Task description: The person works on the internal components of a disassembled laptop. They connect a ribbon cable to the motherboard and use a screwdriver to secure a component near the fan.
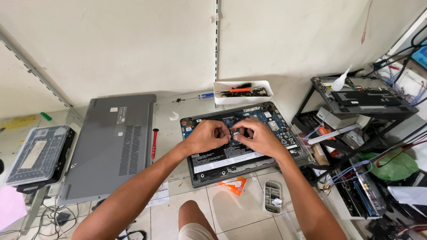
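Head view: opened laptop [240, 146], seemingly coverless.

We're in a laptop repair workshop: opened laptop [242, 142], detached bottom cover [111, 146], screwdrivers [154, 143], parts tray [242, 92], cluttered rack [362, 102].

Both bare forearms reach from the near edge toward the middle, converging as they go. The left hand [205, 137] is curled loosely, knuckles up, fingers bent toward the right hand [260, 138], which mirrors it with fingertips pinched. The fingertips seem to meet or nearly touch, though that is hard to tell.
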